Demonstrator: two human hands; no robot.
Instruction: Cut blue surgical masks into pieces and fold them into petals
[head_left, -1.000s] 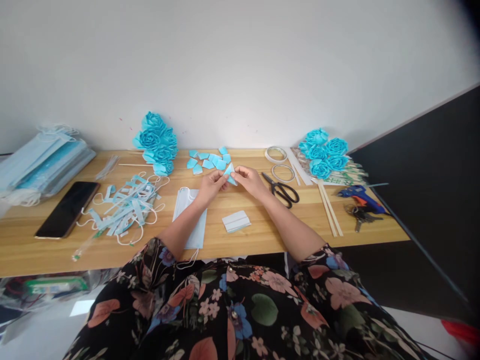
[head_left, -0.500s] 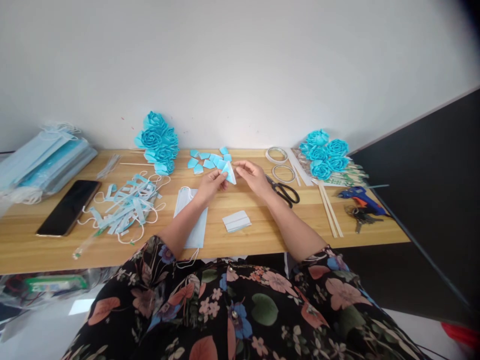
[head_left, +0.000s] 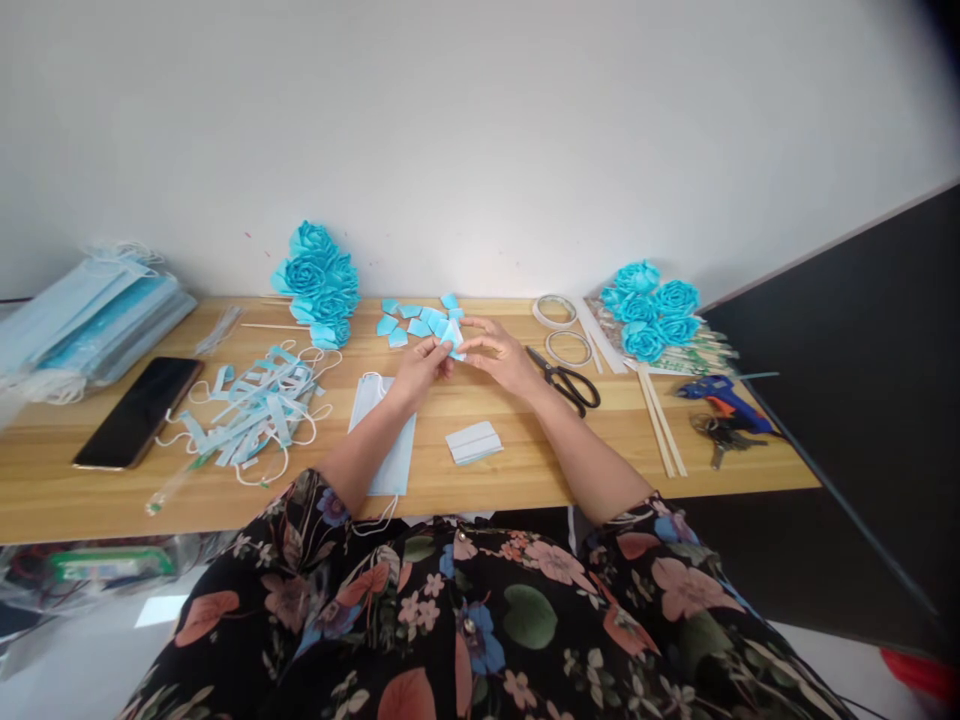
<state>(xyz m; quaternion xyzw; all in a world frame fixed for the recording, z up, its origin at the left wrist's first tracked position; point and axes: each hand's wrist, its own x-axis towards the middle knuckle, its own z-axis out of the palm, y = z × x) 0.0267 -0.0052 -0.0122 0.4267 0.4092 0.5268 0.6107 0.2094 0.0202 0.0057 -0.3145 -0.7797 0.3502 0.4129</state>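
Observation:
Between thumb and fingers, my left hand (head_left: 421,370) pinches a small folded piece of blue-and-white mask fabric (head_left: 455,337). From the other side, the fingers of my right hand (head_left: 501,360) close on the piece's right edge and partly cover it. Just behind the hands lie several cut blue fabric petals (head_left: 417,327). A flat face mask (head_left: 394,450) rests under my left forearm. Nearer to me is a folded pale fabric rectangle (head_left: 474,442). Black-handled scissors (head_left: 574,385) lie to the right of my right hand.
Blue fabric roses stand at left (head_left: 307,275) and right (head_left: 645,310). Mask scraps (head_left: 262,405), a phone (head_left: 139,412) and a mask stack (head_left: 97,320) fill the left. Tape rolls (head_left: 568,347), wooden sticks (head_left: 660,420), a glue gun (head_left: 724,395) and keys (head_left: 721,435) lie rightward.
My right hand's fingers have moved left onto the fabric piece, which was held upright as a pointed triangle by my left hand and now shows less between the fingers.

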